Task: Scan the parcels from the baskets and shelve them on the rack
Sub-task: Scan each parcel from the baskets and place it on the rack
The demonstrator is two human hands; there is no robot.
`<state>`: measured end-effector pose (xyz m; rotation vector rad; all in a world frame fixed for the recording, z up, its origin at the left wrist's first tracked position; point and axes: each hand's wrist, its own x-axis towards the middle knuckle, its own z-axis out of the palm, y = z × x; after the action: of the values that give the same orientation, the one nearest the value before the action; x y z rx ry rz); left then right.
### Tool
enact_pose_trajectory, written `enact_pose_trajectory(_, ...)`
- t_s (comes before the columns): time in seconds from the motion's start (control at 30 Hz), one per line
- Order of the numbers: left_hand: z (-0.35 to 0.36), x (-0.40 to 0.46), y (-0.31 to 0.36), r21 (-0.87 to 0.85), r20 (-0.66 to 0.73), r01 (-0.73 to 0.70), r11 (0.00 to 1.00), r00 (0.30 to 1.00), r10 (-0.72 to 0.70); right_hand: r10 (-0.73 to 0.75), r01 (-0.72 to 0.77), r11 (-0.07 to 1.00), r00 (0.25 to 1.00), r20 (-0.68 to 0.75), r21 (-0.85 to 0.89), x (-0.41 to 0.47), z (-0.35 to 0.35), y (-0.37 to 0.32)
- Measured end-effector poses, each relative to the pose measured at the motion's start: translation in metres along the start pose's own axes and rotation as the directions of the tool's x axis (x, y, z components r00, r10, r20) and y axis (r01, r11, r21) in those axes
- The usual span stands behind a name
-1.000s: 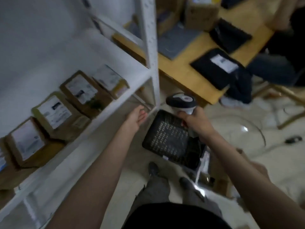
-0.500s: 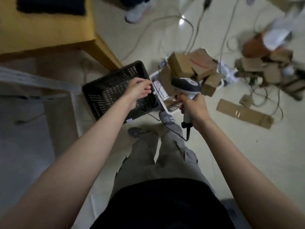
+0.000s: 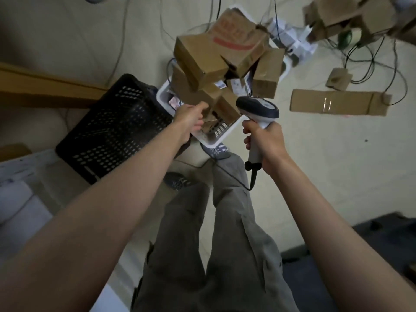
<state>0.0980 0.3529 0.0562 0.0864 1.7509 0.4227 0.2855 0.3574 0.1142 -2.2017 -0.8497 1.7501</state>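
Note:
A white basket on the floor is heaped with several brown cardboard parcels. My left hand reaches into its near side, fingers among the lower parcels; whether it grips one is hidden. My right hand grips the handle of a white and dark barcode scanner, whose head points toward the parcels. A black perforated basket lies to the left of the white one.
A flattened cardboard strip lies on the floor to the right. More boxes and tangled cables are at the top right. A wooden table edge is on the left, a white rack corner below it.
My view has swung from the rack down to the floor. My left hand has moved from the black basket over to the white basket's parcels. The right hand keeps hold of the scanner.

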Motion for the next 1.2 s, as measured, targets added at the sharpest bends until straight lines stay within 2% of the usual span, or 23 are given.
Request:
enact_pose_trajectory(0.2,0.012,0.098,0.026,-0.04,-0.098,0.079,0.996,0.992,-0.083,-0.033,0.033,0.999,0.999,0.04,0.005,0.066,0.018,0.004)
enact_pose_trajectory(0.33,0.022,0.15,0.04,-0.07,-0.112,0.066,0.995,0.991,-0.074,-0.046,0.044,0.999,0.998,0.043,0.029,0.098,0.026,0.007)
enact_pose_trajectory(0.5,0.033,0.179,0.038,-0.125,-0.148,0.054,0.991,0.986,-0.072,-0.057,0.055,0.997,0.997,0.057,0.047,0.115,0.028,0.011)
enact_pose_trajectory(0.63,0.036,0.186,0.034,-0.222,-0.122,0.029,0.975,0.991,-0.057,-0.066,0.063,0.997,0.995,0.07,0.046,0.116,0.024,0.013)
enact_pose_trajectory(0.93,0.013,0.112,-0.002,-0.402,-0.12,-0.015,0.915,0.992,-0.036,-0.113,0.117,0.993,0.985,0.131,-0.02,0.068,0.015,0.002)
enact_pose_trajectory(1.2,-0.047,-0.024,-0.067,-0.497,-0.202,-0.019,0.868,0.975,-0.095,-0.216,0.264,0.958,0.92,0.328,-0.109,-0.025,0.02,-0.05)
